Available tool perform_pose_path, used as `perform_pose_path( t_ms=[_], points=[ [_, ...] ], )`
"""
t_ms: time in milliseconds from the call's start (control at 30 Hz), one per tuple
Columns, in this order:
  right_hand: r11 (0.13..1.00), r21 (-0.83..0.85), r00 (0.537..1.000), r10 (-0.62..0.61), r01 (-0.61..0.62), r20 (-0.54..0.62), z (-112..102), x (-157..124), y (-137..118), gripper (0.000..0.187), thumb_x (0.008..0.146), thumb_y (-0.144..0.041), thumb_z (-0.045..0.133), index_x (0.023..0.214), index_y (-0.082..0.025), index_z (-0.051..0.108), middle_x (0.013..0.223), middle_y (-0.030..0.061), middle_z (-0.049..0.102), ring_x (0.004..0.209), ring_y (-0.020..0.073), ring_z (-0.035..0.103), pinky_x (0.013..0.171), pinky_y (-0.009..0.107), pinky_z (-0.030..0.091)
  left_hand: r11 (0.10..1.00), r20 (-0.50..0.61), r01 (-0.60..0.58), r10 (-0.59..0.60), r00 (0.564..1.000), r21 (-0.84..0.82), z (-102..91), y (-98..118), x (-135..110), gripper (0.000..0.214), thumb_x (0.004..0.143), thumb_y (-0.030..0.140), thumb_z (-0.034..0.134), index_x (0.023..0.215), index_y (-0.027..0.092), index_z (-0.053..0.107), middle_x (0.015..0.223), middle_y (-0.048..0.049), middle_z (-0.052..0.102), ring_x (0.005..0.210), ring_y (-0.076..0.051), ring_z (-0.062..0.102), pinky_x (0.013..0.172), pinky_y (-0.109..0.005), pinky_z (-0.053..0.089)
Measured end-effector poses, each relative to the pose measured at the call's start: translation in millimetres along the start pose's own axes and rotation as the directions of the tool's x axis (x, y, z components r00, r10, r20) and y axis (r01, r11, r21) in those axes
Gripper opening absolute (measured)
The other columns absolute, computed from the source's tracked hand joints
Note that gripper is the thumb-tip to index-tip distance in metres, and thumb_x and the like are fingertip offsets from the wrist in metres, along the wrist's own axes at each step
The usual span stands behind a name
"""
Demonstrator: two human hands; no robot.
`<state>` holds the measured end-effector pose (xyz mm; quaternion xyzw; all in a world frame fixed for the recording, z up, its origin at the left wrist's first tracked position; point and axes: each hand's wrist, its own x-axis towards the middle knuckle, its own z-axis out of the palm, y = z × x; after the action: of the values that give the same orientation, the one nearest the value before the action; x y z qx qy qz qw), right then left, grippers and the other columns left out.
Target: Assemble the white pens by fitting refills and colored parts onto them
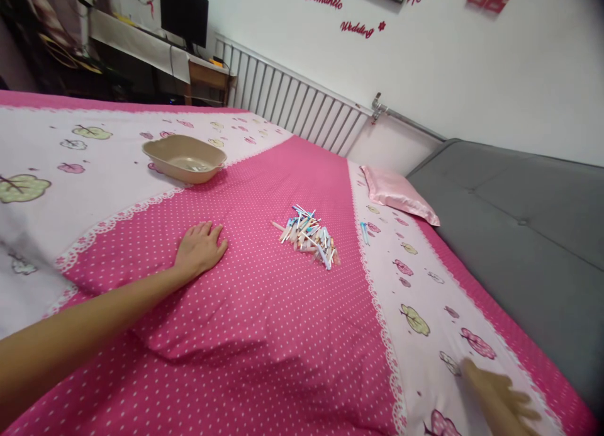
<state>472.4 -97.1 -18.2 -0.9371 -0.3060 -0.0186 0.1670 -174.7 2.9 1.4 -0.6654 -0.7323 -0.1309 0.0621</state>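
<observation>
My left hand [201,250] lies flat on the pink dotted bedspread [264,297], fingers slightly spread, holding nothing. At the lower right, my right hand [503,392] is over the white tree-print strip with its fingers apart and nothing in them; its outline is a little blurred. Between the hands, farther back, a loose pile of slim pens or pen-like sticks [309,236] in white, blue and peach lies on the pink cloth. Two light blue ones [365,233] rest apart to its right. Beyond my left hand stands a beige plastic basin [165,162] with a few small pale pieces inside.
A shiny pink pillow [399,194] lies by the grey padded headboard [519,222]. Metal rails [292,93] run along the bed's far side. Behind, a desk [207,74] carries a black monitor [184,14]. Red lettering [357,29] decorates the white wall.
</observation>
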Motion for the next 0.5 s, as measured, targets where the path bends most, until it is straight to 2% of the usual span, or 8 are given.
perform_pose_path(
  t_ms=[33, 67, 100, 133, 200, 300, 400, 500],
  points=[
    [0.983, 0.049, 0.984, 0.176, -0.175, -0.033, 5.0, 1.2, -20.6, 0.085, 0.061, -0.068, 0.039, 0.136, -0.031, 0.022, 0.137, 0.0271, 0.025, 0.125, 0.049, 0.026, 0.079, 0.077, 0.022, 1.0, -0.004, -0.004, 0.004, 1.0, 0.006, 0.7, -0.2, 0.0, 0.058, 0.082, 0.043, 0.03, 0.126, 0.009, 0.046, 0.13, -0.0184, 0.046, 0.121, -0.03, 0.039, 0.101, -0.04, 0.024],
    [0.968, 0.087, 0.972, 0.235, -0.234, 0.005, 8.9, 0.6, -44.2, 0.09, 0.061, -0.068, 0.04, 0.137, -0.024, 0.023, 0.137, 0.03, 0.024, 0.126, 0.0511, 0.02, 0.079, 0.079, 0.018, 1.0, -0.008, -0.006, 0.006, 1.0, 0.015, 1.4, -0.5, 0.1, 0.058, 0.082, 0.043, 0.03, 0.126, 0.01, 0.046, 0.13, -0.0185, 0.046, 0.121, -0.03, 0.039, 0.101, -0.04, 0.025],
    [0.966, 0.116, 0.973, 0.226, -0.229, 0.045, 11.5, -1.8, -69.6, 0.089, 0.062, -0.065, 0.041, 0.136, -0.018, 0.026, 0.137, 0.0319, 0.023, 0.126, 0.0524, 0.019, 0.081, 0.079, 0.016, 1.0, -0.009, -0.007, 0.008, 1.0, 0.024, 2.0, -0.8, 0.2, 0.058, 0.082, 0.043, 0.03, 0.126, 0.01, 0.046, 0.13, -0.0182, 0.046, 0.121, -0.03, 0.039, 0.101, -0.04, 0.025],
    [0.972, 0.136, 0.979, 0.183, -0.194, 0.086, 12.9, -6.0, -95.8, 0.087, 0.063, -0.063, 0.043, 0.134, -0.014, 0.03, 0.136, 0.0329, 0.024, 0.125, 0.0527, 0.02, 0.083, 0.078, 0.016, 1.0, -0.011, -0.005, 0.005, 1.0, 0.03, 2.4, -1.3, 0.4, 0.057, 0.082, 0.043, 0.03, 0.127, 0.011, 0.046, 0.13, -0.0177, 0.046, 0.121, -0.03, 0.039, 0.101, -0.04, 0.026],
    [0.972, 0.217, 0.993, 0.075, -0.094, 0.096, 13.3, -18.4, -146.8, 0.081, 0.064, -0.061, 0.045, 0.131, -0.015, 0.037, 0.136, 0.0291, 0.029, 0.124, 0.0521, 0.021, 0.088, 0.075, 0.012, 0.999, -0.01, 0.003, -0.003, 1.0, 0.036, 2.4, -2.1, 1.4, 0.057, 0.082, 0.043, 0.031, 0.127, 0.011, 0.046, 0.13, -0.0172, 0.046, 0.121, -0.03, 0.04, 0.102, -0.041, 0.026],
    [0.91, 0.415, 0.986, -0.084, 0.018, 0.143, 15.7, -40.2, -212.7, 0.077, 0.064, -0.058, 0.05, 0.126, -0.013, 0.042, 0.134, 0.0292, 0.031, 0.122, 0.0537, 0.022, 0.089, 0.075, 0.007, 1.0, -0.013, 0.001, 0.0, 1.0, 0.021, 0.6, -0.5, 5.6, 0.057, 0.081, 0.042, 0.033, 0.126, 0.011, 0.045, 0.131, -0.017, 0.044, 0.12, -0.03, 0.042, 0.101, -0.04, 0.029],
    [0.837, 0.534, 0.965, -0.222, 0.116, 0.138, 28.1, -56.8, -262.8, 0.073, 0.065, -0.062, 0.05, 0.124, -0.02, 0.044, 0.134, 0.0216, 0.037, 0.123, 0.0472, 0.025, 0.094, 0.07, 0.012, 0.998, -0.057, -0.022, 0.02, 0.998, -0.05, -1.5, 11.8, 15.3, 0.053, 0.081, 0.04, 0.036, 0.126, 0.013, 0.044, 0.135, -0.0154, 0.04, 0.121, -0.029, 0.041, 0.1, -0.04, 0.031],
    [0.746, 0.637, 0.924, -0.359, 0.197, 0.134, 45.7, -66.2, -302.0, 0.075, 0.065, -0.066, 0.05, 0.125, -0.021, 0.044, 0.133, 0.0184, 0.039, 0.124, 0.0418, 0.03, 0.098, 0.063, 0.019, 0.982, -0.117, -0.039, 0.018, 0.993, -0.185, -0.5, 39.4, 32.6, 0.053, 0.08, 0.038, 0.038, 0.127, 0.012, 0.042, 0.138, -0.0161, 0.036, 0.12, -0.03, 0.042, 0.099, -0.042, 0.034]
  ],
)
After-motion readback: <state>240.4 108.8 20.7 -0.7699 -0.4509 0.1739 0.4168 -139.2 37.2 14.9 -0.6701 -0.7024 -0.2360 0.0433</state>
